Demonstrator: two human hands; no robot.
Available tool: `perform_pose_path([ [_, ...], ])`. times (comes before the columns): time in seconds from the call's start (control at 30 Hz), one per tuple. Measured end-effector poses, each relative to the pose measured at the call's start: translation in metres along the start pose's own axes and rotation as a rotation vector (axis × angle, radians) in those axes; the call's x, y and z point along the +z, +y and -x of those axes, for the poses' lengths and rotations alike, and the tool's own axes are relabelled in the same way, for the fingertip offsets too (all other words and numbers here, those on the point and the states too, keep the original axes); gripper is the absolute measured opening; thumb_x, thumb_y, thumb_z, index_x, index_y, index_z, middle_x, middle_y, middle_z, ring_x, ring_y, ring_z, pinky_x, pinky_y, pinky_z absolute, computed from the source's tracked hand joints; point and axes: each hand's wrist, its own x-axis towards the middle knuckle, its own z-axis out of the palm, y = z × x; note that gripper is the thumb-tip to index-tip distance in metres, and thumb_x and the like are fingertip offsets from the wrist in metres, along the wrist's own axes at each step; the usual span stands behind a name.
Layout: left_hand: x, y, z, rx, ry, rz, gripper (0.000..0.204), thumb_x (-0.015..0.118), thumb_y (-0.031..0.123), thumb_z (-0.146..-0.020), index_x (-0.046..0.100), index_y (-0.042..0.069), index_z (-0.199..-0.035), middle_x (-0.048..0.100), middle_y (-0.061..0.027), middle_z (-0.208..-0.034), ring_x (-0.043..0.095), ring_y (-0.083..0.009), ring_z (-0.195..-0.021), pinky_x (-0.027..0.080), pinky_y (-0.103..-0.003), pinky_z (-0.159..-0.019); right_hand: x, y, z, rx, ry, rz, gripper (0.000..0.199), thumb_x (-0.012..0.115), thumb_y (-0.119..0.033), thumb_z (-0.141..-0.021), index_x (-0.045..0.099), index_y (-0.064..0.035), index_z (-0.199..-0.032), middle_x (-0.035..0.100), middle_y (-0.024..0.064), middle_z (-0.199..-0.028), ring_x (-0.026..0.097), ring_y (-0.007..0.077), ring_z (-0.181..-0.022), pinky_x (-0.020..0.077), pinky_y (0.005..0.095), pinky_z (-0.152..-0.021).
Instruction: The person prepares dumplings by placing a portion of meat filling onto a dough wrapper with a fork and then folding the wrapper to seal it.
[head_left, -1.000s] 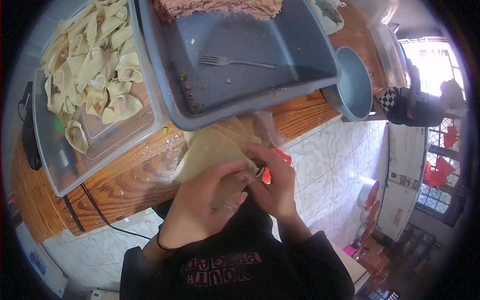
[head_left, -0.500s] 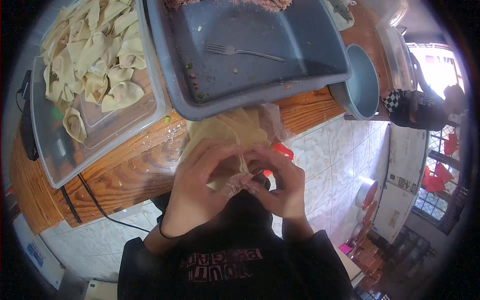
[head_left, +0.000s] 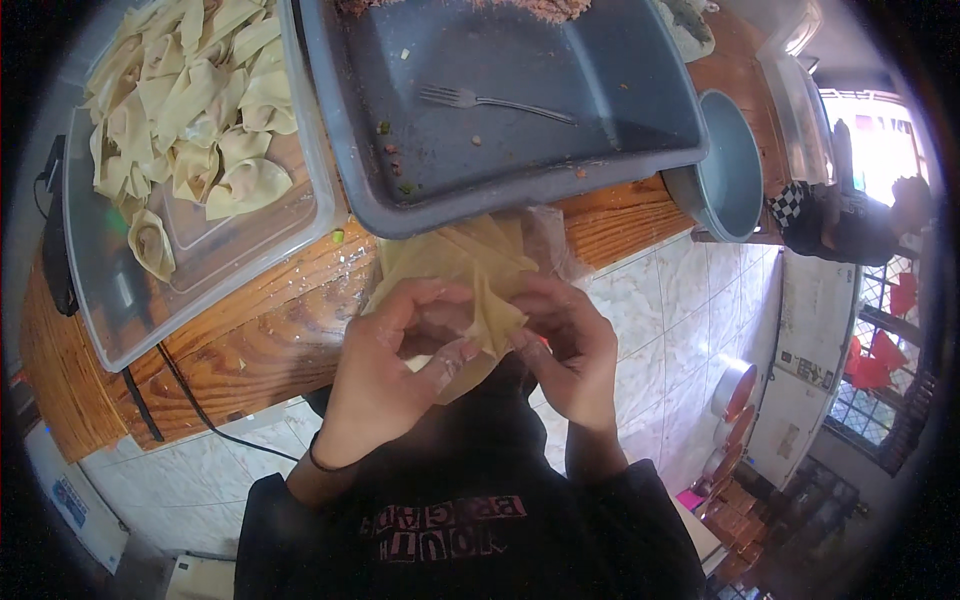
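Over the wooden surface (head_left: 250, 350), left hand (head_left: 400, 370) and right hand (head_left: 565, 350) pinch a dumpling wrapper (head_left: 490, 310) mid-fold; sealing its 12 o'clock edge likely follows.

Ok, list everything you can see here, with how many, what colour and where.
dumpling wrapper: one, pale yellow, pinched between both hands
wrapper stack: one, pale yellow, table edge
folded dumplings: many, pale yellow, clear tray, upper left
grey tray: one, top centre
fork: one, metal, in grey tray
bowl: one, grey-blue, right
wooden table: one, brown
cable: one, black, left
left hand: one
right hand: one
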Motion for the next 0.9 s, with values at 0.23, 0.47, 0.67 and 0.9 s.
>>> perform_pose_path([
  [0.23,-0.018,0.002,0.018,-0.081,-0.005,-0.117,0.040,0.068,0.000,-0.079,0.054,-0.001,-0.116,0.063,-0.0093,-0.090,0.066,-0.0151,-0.083,0.054,-0.028,-0.071,-0.002,0.000,-0.002,-0.010,0.062,0.143,0.043,0.062,0.006,-0.083,0.051,0.0005,-0.125,0.064,0.0095,-0.095,0.065,0.0145,-0.086,0.0515,0.0237,-0.067],
  [0.47,-0.011,0.009,0.014,0.112,-0.026,-0.339,0.047,0.071,0.004,-0.077,0.052,-0.001,-0.119,0.062,-0.0171,-0.099,0.067,-0.0228,-0.085,0.053,-0.029,-0.068,0.006,-0.016,0.000,0.089,-0.082,-0.051,0.044,0.062,0.007,-0.084,0.050,-0.0016,-0.126,0.065,0.0079,-0.095,0.064,0.0131,-0.085,0.0511,0.0249,-0.074],
  [0.67,-0.006,0.006,0.011,0.127,0.054,-0.316,0.058,0.080,0.012,-0.071,0.053,-0.001,-0.120,0.061,-0.0183,-0.109,0.066,-0.0249,-0.092,0.052,-0.035,-0.074,0.017,-0.014,-0.004,0.114,-0.194,-0.257,0.043,0.061,0.008,-0.084,0.050,-0.0018,-0.124,0.064,0.0079,-0.095,0.063,0.0131,-0.087,0.0513,0.0255,-0.078],
  [0.9,-0.041,-0.004,0.027,0.160,0.052,0.033,0.042,0.078,0.007,-0.071,0.059,-0.003,-0.107,0.065,-0.0111,-0.101,0.062,-0.0177,-0.073,0.049,-0.030,-0.066,-0.001,-0.009,-0.003,-0.007,-0.054,-0.207,0.040,0.061,0.007,-0.084,0.049,0.0002,-0.121,0.063,0.0079,-0.095,0.061,0.0133,-0.087,0.0505,0.0254,-0.075],
])
